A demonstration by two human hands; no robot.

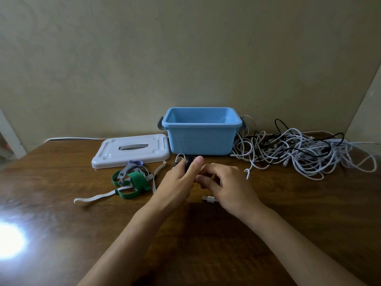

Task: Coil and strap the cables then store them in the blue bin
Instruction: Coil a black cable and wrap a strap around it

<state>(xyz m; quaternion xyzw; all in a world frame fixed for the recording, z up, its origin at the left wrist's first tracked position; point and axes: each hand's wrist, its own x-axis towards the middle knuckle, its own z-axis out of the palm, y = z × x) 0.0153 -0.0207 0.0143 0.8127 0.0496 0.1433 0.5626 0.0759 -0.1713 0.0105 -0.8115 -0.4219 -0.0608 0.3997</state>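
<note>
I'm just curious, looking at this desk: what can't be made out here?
- Head view: coil in left hand, mostly hidden by fingers.
- Bin floor: hidden by its front wall.
- Cable pile: too tangled to count.
- Right hand: grip hidden.

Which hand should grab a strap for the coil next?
Left, probably. The strap pile lies on the left hand's side, but that hand grips the coiled cable, so the right hand, touching the coil, must take it first.
</note>
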